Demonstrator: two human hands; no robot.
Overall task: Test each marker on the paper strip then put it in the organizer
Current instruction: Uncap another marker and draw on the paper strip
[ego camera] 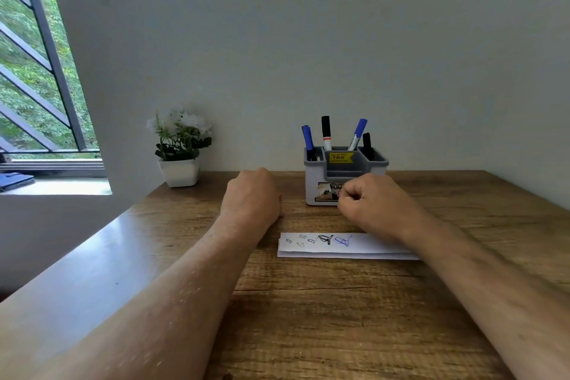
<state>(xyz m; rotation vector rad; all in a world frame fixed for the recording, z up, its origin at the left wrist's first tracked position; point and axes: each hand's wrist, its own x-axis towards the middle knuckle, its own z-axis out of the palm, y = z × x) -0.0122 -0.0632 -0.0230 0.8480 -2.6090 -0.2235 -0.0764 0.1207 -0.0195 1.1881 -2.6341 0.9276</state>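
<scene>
I see a wooden counter (339, 302) against a pale wall, with a window at the upper left of the frame. At the centre right stands the grey and white organizer (345, 176), and inside it are five markers: two blue markers (307, 140) at its left, a black-capped marker (326, 132) in the middle, a blue-capped marker (357, 133) leaning right, and a black marker (366, 143) at the right. The paper strip (342, 245) lies below the organizer, with small scribbles on it. My left hand (251, 194) rests clenched on the counter, grasping nothing. My right hand (370, 205) is clenched just before the organizer, also with nothing visible in it. A potted white flower plant (180, 148) stands at the left.
</scene>
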